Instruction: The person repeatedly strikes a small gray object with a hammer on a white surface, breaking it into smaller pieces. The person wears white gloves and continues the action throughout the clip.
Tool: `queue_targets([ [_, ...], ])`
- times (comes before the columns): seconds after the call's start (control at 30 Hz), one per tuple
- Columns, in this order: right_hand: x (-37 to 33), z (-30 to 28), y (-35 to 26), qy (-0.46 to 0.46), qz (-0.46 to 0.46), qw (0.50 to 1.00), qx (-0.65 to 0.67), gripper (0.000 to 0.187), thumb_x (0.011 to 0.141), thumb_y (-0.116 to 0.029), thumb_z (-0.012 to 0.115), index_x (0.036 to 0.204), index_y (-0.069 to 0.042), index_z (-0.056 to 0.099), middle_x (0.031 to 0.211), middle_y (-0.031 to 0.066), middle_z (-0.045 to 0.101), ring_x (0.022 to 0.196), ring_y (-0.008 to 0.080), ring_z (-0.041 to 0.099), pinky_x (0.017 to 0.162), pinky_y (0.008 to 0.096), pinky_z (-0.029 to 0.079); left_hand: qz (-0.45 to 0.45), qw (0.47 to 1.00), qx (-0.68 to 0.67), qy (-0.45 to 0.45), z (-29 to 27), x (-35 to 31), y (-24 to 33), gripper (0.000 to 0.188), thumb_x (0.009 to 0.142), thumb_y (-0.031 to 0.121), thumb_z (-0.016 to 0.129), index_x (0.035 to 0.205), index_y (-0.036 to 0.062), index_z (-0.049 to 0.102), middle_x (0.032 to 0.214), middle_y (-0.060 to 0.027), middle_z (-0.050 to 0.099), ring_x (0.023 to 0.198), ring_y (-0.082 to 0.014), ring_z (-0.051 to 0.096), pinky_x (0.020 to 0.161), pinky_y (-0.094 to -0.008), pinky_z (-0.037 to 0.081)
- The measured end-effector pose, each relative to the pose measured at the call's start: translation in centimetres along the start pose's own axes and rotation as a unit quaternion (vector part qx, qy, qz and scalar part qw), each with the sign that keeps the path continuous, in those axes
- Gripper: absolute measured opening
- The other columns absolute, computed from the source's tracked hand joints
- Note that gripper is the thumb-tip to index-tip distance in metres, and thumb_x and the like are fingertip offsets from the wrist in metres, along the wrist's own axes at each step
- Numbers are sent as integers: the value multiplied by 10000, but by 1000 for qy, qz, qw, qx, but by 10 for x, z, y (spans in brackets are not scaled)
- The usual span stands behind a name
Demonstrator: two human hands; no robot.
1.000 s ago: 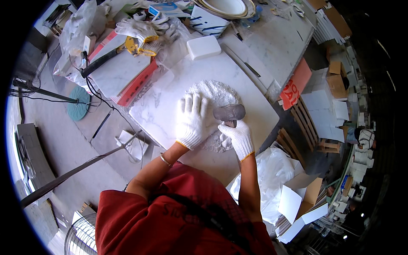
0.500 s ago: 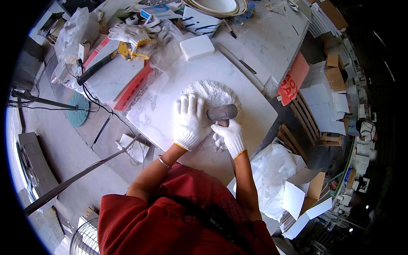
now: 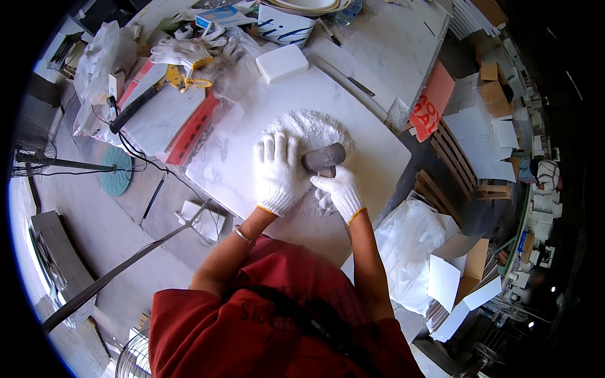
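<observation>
Dark-grey cylindrical-headed hammer (image 3: 323,158) has tilted slightly, gripped by white-gloved right hand (image 3: 341,191); white-gloved left hand (image 3: 275,179) flat, outstretched at white powder (image 3: 313,122).

You're in workshop: white powder (image 3: 309,121) heaped on veined slab (image 3: 217,151) before you, work gloves (image 3: 179,53) piled beyond, slatted wooden pallet (image 3: 451,160) and open cardboard box (image 3: 474,268) to your right.

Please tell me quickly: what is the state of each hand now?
Left hand: open, palm down by the white powder; anything beneath is hidden.
Right hand: closed, holding the dark-headed hammer.
</observation>
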State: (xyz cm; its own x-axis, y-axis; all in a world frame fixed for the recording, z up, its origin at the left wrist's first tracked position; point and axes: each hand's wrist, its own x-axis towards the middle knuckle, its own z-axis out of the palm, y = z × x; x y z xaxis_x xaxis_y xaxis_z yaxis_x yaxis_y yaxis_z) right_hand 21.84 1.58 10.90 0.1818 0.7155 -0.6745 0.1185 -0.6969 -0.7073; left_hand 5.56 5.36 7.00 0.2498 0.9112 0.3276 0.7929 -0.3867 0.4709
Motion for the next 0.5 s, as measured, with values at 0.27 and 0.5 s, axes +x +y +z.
queue_targets([
  [0.27,-64,-33,16,48,-76,982,166,307,917,-111,807,1174,-39,655,832,53,683,581,151,644,451,304,473,55,998,-34,-9,-3,-10,-8,820,708,425,855,1383,43,590,1417,-226,517,1312,-454,469,1112,-620,343],
  [0.5,-108,-53,69,127,15,953,275,193,919,-178,782,1027,-90,648,786,43,639,549,115,565,480,267,417,165,977,-21,-132,13,-42,6,993,778,629,799,1516,21,530,1597,-277,423,1514,-543,315,1224,-704,224],
])
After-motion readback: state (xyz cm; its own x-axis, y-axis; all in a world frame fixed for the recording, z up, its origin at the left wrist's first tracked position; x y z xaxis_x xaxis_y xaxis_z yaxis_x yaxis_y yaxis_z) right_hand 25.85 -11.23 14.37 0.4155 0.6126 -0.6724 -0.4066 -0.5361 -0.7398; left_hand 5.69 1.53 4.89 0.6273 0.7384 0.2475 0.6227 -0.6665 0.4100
